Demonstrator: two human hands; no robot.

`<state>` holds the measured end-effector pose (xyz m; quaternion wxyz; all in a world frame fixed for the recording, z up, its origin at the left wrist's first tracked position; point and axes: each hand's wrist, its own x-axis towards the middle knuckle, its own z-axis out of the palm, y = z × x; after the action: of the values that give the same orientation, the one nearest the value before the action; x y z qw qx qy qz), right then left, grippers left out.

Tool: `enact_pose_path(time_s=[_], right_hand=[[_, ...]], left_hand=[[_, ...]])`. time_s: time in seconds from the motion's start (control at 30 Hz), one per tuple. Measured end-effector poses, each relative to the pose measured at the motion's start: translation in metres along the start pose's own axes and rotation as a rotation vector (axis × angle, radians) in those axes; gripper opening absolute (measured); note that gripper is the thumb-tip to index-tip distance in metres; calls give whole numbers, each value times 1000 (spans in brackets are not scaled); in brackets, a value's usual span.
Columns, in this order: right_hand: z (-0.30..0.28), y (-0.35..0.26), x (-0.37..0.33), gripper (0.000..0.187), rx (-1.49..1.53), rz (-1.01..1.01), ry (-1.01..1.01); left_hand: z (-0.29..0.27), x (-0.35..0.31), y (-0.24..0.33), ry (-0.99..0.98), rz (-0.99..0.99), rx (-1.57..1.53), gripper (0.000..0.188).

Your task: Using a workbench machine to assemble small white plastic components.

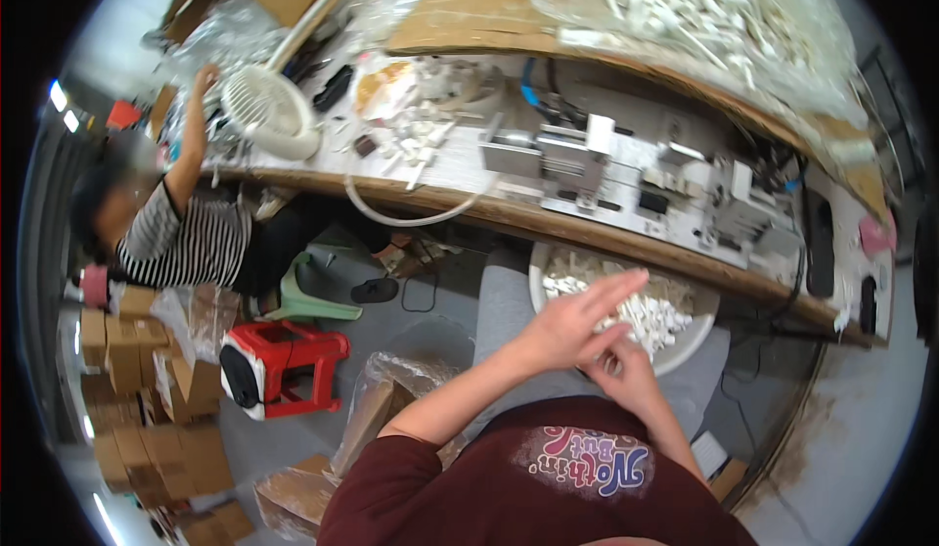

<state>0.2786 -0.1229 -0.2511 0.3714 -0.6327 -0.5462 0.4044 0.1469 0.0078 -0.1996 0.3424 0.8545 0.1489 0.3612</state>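
Hands meet over a round white basin (685,345) of small white plastic parts (657,317), left hand (577,323) flat and released, right hand (623,368) pinching, sorting apparently underway.

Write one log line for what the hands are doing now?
left hand: over bowl, open | right hand: pinching white pieces | bowl: on lap

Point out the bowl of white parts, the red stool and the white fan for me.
bowl of white parts (696,333): head view, on its bare right rim.
red stool (293,342): head view, on the red seat top.
white fan (266,103): head view, on the middle of its round grille.
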Motion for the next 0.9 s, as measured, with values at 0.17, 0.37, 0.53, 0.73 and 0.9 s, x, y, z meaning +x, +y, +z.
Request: enact_pose_path(time_s=[0.17,0.37,0.53,0.73,0.9], right_hand=[[-73,-91,30,54,-40,-373,406],[-148,-137,81,38,-205,-665,731],[-212,-158,159,21,-654,-683,890],[-266,-157,222,50,-1198,-744,686],[-272,-188,255,48,-1413,-173,72]], left_hand=[[-74,75,18,304,212,6,51],[-102,194,-3,370,187,178,14],[-89,257,-45,249,285,514,32],[-71,299,-67,13,193,726,39],[-92,288,-50,56,344,728,23]])
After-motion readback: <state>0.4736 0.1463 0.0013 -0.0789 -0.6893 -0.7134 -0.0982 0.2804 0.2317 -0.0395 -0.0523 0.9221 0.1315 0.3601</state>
